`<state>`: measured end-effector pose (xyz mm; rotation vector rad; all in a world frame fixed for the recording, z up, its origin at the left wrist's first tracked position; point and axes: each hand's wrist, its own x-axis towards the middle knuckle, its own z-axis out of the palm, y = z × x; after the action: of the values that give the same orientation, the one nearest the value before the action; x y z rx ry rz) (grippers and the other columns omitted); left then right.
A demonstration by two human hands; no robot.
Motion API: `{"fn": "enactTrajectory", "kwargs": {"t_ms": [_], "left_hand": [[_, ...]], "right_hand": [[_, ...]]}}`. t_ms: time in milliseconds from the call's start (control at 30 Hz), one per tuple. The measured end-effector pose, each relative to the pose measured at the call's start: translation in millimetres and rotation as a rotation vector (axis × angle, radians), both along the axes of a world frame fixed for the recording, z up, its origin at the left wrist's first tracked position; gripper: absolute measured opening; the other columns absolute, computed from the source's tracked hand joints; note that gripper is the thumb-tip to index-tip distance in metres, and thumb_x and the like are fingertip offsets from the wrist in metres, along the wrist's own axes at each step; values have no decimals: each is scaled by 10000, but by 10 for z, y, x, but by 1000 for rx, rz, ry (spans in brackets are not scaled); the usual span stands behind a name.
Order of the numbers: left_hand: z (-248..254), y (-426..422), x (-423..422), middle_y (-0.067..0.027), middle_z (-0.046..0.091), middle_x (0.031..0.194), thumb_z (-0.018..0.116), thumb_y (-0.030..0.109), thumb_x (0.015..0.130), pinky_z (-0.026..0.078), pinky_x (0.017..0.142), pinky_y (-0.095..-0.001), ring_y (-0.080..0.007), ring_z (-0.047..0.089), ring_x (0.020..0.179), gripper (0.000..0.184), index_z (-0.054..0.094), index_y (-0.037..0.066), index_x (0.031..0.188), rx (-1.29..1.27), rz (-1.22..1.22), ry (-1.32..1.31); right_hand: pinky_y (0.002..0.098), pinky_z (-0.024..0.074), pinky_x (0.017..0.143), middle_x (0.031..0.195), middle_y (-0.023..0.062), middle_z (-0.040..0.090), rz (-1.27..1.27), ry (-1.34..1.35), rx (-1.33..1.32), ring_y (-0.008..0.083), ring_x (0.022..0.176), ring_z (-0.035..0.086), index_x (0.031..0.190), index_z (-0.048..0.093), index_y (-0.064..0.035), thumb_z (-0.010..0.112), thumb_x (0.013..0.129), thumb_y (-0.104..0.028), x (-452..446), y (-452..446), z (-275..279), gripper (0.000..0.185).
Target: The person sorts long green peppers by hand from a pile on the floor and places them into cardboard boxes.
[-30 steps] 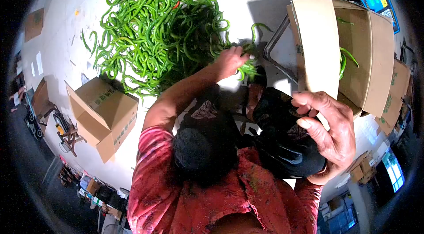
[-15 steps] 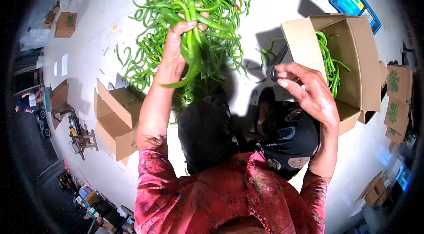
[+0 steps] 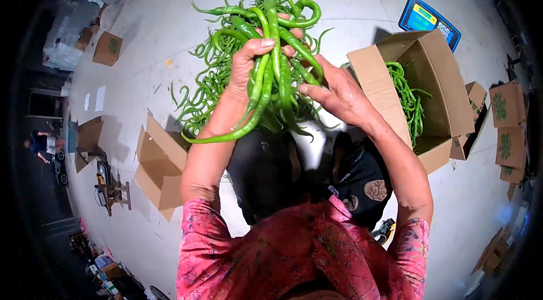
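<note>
My left hand (image 3: 254, 65) is closed around a bunch of long green chili peppers (image 3: 272, 34), its thumb across the front and the peppers sticking out above and below. My right hand (image 3: 342, 93) is at the right side of this bunch, with its thumb and fingers closing on the pepper ends there. Some of its fingertips are hidden by the peppers. Beneath and behind both hands a large heap of loose green chili peppers (image 3: 218, 76) lies on the floor.
An open cardboard box (image 3: 379, 88) to the right has green peppers inside. Behind it stands a blue scale display (image 3: 430, 21). Another open cardboard box (image 3: 161, 161) is at the left, near a small wooden stool (image 3: 116, 189). A person (image 3: 45, 144) is at the far left.
My right hand has moved left from beside the box, where a small dark round thing was at its fingertips, to the bunch. My left hand still holds the peppers. The view has shifted.
</note>
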<state>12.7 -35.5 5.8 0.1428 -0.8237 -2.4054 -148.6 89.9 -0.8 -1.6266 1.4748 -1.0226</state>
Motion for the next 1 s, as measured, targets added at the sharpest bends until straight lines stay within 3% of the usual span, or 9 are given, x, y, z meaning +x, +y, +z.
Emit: {"fn": "enactTrajectory", "kwargs": {"t_ms": [100, 133, 233, 467, 633, 767, 800, 867, 1000], "left_hand": [[114, 89, -7, -212, 586, 1210, 575, 124, 810, 584, 752, -301, -229, 636, 990, 556, 444, 44, 1344, -31, 80, -87], [40, -45, 68, -223, 567, 1256, 571, 105, 813, 585, 725, -284, -250, 627, 1051, 559, 437, 46, 1353, 19, -92, -136], [5, 49, -32, -217, 560, 1257, 551, 41, 824, 565, 683, -248, -241, 628, 1037, 521, 450, 59, 1335, -57, -18, 6], [-182, 141, -240, -163, 608, 1184, 613, 71, 831, 559, 657, -221, -159, 636, 895, 480, 488, -6, 1287, 36, 111, -152], [-111, 171, -326, -126, 669, 1027, 643, 74, 830, 547, 631, -239, -137, 626, 749, 377, 568, -32, 1184, 92, 120, -186], [-205, 142, -299, -163, 616, 1135, 674, 91, 794, 543, 893, -361, -230, 624, 1004, 513, 529, 26, 1283, 0, 79, -249], [-264, 143, -277, -129, 633, 1063, 667, 37, 813, 546, 622, -247, -184, 634, 841, 505, 511, 66, 1293, 29, 82, -270], [-346, 149, -267, -107, 622, 993, 684, 45, 803, 550, 631, -268, -169, 634, 818, 532, 498, 61, 1300, 14, 24, -232], [-395, 149, -279, -91, 608, 945, 690, 49, 797, 544, 636, -266, -146, 618, 769, 533, 498, 56, 1294, 65, -22, -152]], "right_hand": [[300, 498, 734, 821, 74, 614, -45, -698, 185, 177, 787, 621, 1258, 478, -5, 627, 909, -161, 57, 50, 57, 410], [243, 483, 708, 787, 20, 570, -30, -785, 165, 92, 759, 585, 1239, 501, -15, 617, 925, -166, -5, 72, 25, 368], [236, 492, 686, 929, 28, 594, -49, -1006, 240, 103, 767, 601, 1204, 536, -28, 610, 931, -141, -148, 158, -10, 304], [188, 393, 558, 937, -1, 609, -275, -974, 199, 54, 702, 542, 1182, 553, -58, 741, 842, -147, -36, 153, -147, 398], [176, 347, 502, 825, -39, 579, -175, -886, 258, 19, 600, 466, 1128, 587, -52, 759, 813, -159, -98, 192, -96, 374], [204, 377, 507, 725, -38, 533, -355, -1060, 128, 50, 552, 444, 993, 621, -19, 710, 819, -150, -193, 209, -65, 235], [211, 385, 529, 730, -29, 536, -353, -1055, 113, 60, 573, 456, 993, 620, -17, 694, 832, -177, -270, 236, -104, 238], [227, 404, 604, 753, -10, 528, -325, -1083, 105, 82, 656, 478, 1034, 601, -9, 629, 884, -252, -396, 276, -162, 287], [239, 420, 634, 764, 25, 556, -156, -1266, 86, 110, 686, 502, 1082, 572, 16, 561, 928, -205, -477, 287, -205, 269]]}}
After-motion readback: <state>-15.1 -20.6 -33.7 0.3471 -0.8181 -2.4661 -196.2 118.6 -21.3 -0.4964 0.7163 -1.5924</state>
